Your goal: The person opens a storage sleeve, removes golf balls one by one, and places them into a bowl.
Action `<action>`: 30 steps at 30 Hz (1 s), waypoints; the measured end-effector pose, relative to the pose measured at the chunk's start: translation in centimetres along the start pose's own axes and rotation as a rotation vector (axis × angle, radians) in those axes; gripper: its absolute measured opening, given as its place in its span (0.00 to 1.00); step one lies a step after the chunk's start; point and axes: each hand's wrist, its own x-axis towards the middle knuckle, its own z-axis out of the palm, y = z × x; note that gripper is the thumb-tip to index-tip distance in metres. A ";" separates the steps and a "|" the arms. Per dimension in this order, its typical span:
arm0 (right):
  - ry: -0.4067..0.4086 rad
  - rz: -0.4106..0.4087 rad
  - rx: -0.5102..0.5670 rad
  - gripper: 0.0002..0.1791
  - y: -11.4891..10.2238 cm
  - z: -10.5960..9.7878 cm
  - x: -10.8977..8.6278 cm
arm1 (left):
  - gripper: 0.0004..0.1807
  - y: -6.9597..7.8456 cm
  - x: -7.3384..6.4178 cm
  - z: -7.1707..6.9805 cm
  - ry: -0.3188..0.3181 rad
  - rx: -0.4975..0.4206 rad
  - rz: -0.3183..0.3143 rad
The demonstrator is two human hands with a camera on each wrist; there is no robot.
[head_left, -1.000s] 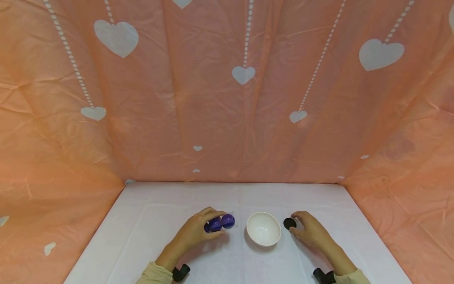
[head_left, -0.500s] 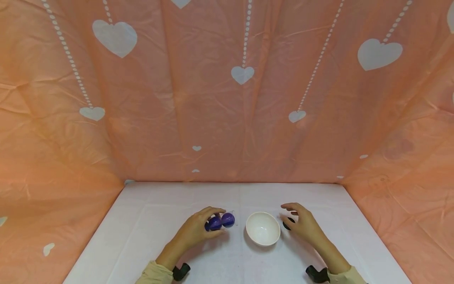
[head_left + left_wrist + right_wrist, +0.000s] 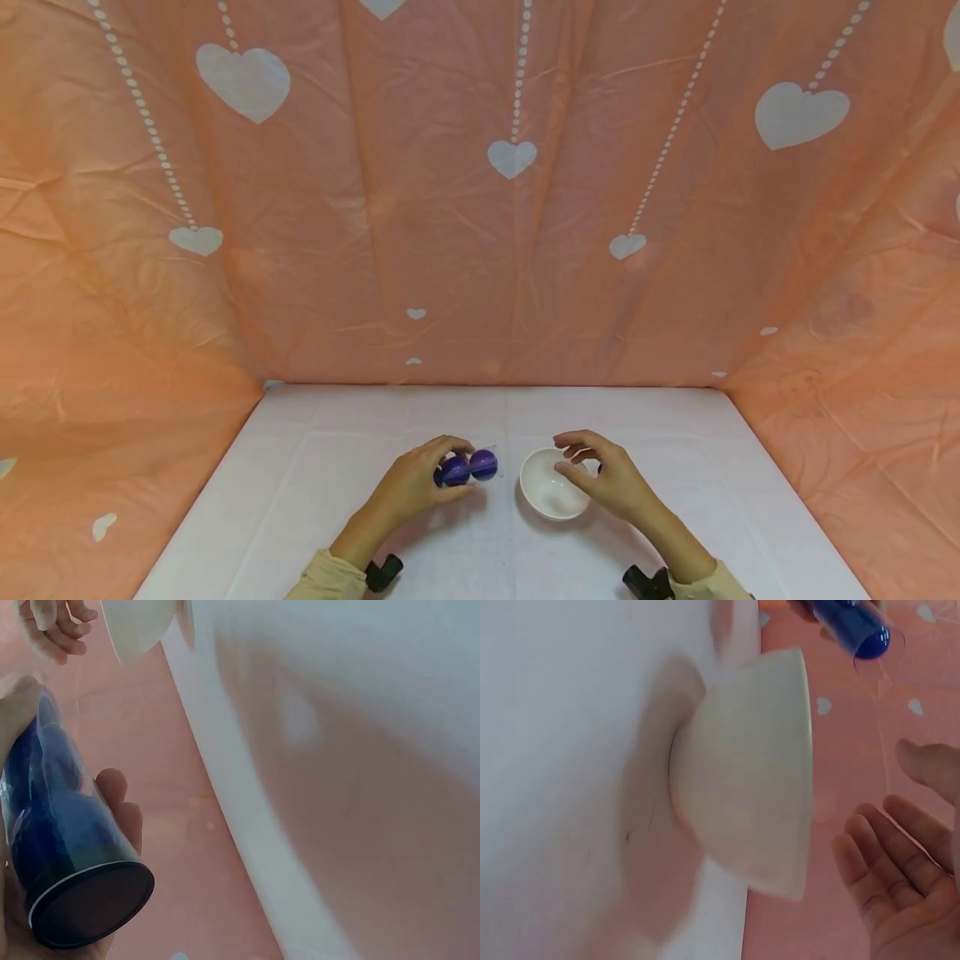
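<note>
My left hand [image 3: 411, 483] grips a clear plastic tube [image 3: 64, 825] with several blue-purple balls [image 3: 483, 464] inside. The tube is tilted over the table. In the left wrist view its black end cap [image 3: 94, 906] faces the camera, while the other end looks uncovered in the right wrist view. A white bowl [image 3: 542, 493] stands between the hands. Over its right rim hovers my right hand [image 3: 613, 479], fingers loosely bent and holding nothing. Behind that hand a sliver of a black round lid [image 3: 600, 469] shows on the table; most of it is hidden.
A white cloth covers the table [image 3: 360, 425]. Orange curtains [image 3: 450, 250] with white hearts enclose the back and both sides. Black camera mounts [image 3: 384, 573] sit at both wrists.
My right hand has let go of the black lid, lifted, and moved left to the bowl's rim. The left hand and its tube have hardly moved.
</note>
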 end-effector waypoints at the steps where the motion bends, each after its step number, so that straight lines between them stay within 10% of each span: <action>1: -0.010 -0.017 0.023 0.19 -0.1 0.2 0.1 | 0.28 0.0 0.0 0.0 0.002 0.008 0.007; 30: -0.115 -0.100 0.176 0.20 -2.1 4.0 1.3 | 0.28 1.1 0.8 -0.6 -0.043 0.088 0.050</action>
